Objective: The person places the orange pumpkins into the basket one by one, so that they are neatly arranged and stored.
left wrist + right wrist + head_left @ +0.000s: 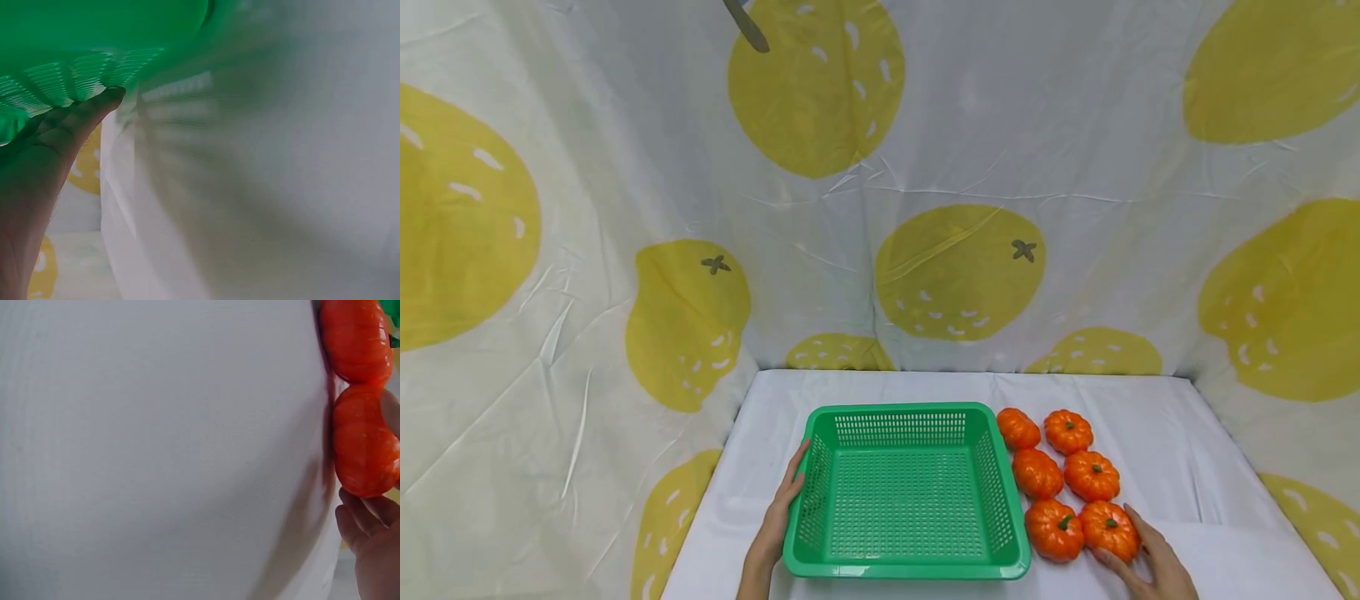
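Observation:
A green plastic basket with slotted walls stands on the white cloth. My left hand lies along the outside of its left wall, and in the left wrist view the fingers reach straight against the slots. Right of the basket, several small orange pumpkins sit in two columns. My right hand holds the nearest pumpkin of the right column, thumb at its front left and fingers at its right side. That pumpkin touches a neighbouring pumpkin in the right wrist view.
The left column's front pumpkin and middle pumpkin stand close to the basket's right wall. A white cloth covers the table. Lemon-printed curtains enclose the back and both sides.

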Demonstrator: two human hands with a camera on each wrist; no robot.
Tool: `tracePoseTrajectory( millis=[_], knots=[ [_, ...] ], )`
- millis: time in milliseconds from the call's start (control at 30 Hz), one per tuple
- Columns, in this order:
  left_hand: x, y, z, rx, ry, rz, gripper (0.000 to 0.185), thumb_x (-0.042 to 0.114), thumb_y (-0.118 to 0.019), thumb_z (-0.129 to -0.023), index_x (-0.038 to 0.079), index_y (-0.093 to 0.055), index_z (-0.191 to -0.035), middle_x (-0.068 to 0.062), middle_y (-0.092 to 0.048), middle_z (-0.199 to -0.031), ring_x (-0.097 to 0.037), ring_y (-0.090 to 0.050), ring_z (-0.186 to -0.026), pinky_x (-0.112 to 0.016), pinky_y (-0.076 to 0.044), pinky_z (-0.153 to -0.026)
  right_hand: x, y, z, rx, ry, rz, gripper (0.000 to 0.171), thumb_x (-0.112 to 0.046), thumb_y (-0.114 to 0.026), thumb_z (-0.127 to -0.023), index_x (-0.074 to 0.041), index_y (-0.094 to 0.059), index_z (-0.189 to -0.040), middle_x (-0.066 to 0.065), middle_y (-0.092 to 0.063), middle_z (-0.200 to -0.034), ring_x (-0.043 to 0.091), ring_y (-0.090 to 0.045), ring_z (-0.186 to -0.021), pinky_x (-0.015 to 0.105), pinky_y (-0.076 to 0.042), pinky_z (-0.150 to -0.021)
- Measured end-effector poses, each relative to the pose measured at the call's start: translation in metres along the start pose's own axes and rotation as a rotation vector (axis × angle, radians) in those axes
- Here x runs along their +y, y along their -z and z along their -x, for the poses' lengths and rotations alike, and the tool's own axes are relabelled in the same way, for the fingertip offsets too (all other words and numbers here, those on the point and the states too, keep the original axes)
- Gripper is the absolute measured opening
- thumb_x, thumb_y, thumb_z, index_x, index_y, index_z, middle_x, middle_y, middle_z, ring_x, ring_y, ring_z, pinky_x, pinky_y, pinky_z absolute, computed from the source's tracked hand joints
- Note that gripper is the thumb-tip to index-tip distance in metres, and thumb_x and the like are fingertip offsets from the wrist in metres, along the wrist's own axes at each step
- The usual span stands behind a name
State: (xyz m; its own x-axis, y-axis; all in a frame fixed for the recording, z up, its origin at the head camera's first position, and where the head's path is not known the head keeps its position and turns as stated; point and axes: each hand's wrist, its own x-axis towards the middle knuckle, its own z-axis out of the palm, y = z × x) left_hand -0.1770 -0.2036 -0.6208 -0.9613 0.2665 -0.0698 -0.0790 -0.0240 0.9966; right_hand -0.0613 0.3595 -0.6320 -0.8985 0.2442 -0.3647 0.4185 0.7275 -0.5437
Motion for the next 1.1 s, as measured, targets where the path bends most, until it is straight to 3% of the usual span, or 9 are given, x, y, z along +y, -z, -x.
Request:
tracePoseTrajectory(
  millis=[167,333,433,500,600,667,733,1100],
  knots=[
    [0.001,0.0,0.001,-0.009,-0.005,0.012,0.053,0.039,-0.027,-0.114,0.038,-0.017,-0.166,0.0,-0.004,-0.176,-0.031,0.006,-0.161,-0.068,0.006,-0.125,-0.006,0.008,0.008,0.061,0.025,-0.014,0.122,-0.076,-0.065,-0.086,-0.001,-0.01,-0.164,0.038,-0.026,-0.157,0.058,-0.041,-0.132,0.074,-0.04,-0.104],
    [0.002,0.0,0.002,-0.013,-0.008,0.013,0.053,0.039,-0.026,-0.114,0.037,-0.017,-0.166,-0.001,-0.004,-0.176,-0.032,0.006,-0.161,-0.068,0.006,-0.125,-0.017,0.015,0.015,0.252,0.2,-0.022,0.101,-0.054,-0.073,-0.092,0.001,-0.025,-0.161,0.037,-0.04,-0.149,0.053,-0.051,-0.121,0.069,-0.048,-0.094],
    [0.002,0.0,0.002,-0.013,-0.01,0.008,0.053,0.039,-0.025,-0.114,0.037,-0.016,-0.166,-0.002,-0.003,-0.176,-0.033,0.007,-0.161,-0.069,0.007,-0.124,-0.029,0.018,0.016,0.369,0.307,-0.043,0.09,-0.041,-0.079,-0.092,-0.002,-0.034,-0.159,0.034,-0.048,-0.143,0.049,-0.055,-0.116,0.053,-0.054,-0.089],
    [0.002,0.0,0.002,-0.01,-0.011,0.002,0.053,0.039,-0.025,-0.114,0.036,-0.016,-0.166,-0.002,-0.003,-0.176,-0.033,0.007,-0.162,-0.07,0.007,-0.124,-0.04,0.021,0.016,0.41,0.355,-0.057,0.086,-0.038,-0.08,-0.091,-0.004,-0.038,-0.158,0.032,-0.052,-0.141,0.048,-0.057,-0.114,0.05,-0.055,-0.085],
    [0.001,0.0,0.001,-0.007,-0.014,-0.006,0.053,0.039,-0.026,-0.114,0.037,-0.016,-0.166,-0.002,-0.003,-0.176,-0.035,0.008,-0.162,-0.071,0.007,-0.123,-0.059,0.026,0.012,0.4,0.398,-0.076,0.084,-0.038,-0.08,-0.091,-0.007,-0.04,-0.158,0.029,-0.053,-0.14,0.045,-0.057,-0.112,0.053,-0.056,-0.086],
    [0.001,0.0,0.001,-0.003,-0.014,-0.011,0.053,0.04,-0.026,-0.113,0.037,-0.017,-0.166,-0.002,-0.004,-0.176,-0.034,0.007,-0.162,-0.071,0.007,-0.123,-0.072,0.03,0.009,0.372,0.417,-0.105,0.084,-0.038,-0.08,-0.091,-0.007,-0.039,-0.158,0.028,-0.052,-0.141,0.046,-0.055,-0.117,0.068,-0.051,-0.09],
    [0.001,-0.001,0.001,-0.001,-0.016,-0.013,0.053,0.04,-0.027,-0.113,0.037,-0.018,-0.166,-0.002,-0.004,-0.176,-0.034,0.007,-0.162,-0.071,0.006,-0.123,-0.084,0.033,0.006,0.347,0.435,-0.132,0.086,-0.037,-0.08,-0.092,-0.007,-0.036,-0.16,0.028,-0.05,-0.145,0.048,-0.051,-0.122,0.074,-0.046,-0.093],
    [-0.001,-0.001,0.001,0.01,-0.013,-0.018,0.053,0.041,-0.026,-0.113,0.038,-0.018,-0.165,-0.002,-0.005,-0.176,-0.035,0.006,-0.162,-0.072,0.006,-0.123,-0.132,0.034,-0.011,0.269,0.593,-0.176,0.08,-0.033,-0.077,-0.094,-0.019,-0.036,-0.162,0.027,-0.042,-0.157,0.055,-0.042,-0.138,0.082,-0.038,-0.097]
  ],
)
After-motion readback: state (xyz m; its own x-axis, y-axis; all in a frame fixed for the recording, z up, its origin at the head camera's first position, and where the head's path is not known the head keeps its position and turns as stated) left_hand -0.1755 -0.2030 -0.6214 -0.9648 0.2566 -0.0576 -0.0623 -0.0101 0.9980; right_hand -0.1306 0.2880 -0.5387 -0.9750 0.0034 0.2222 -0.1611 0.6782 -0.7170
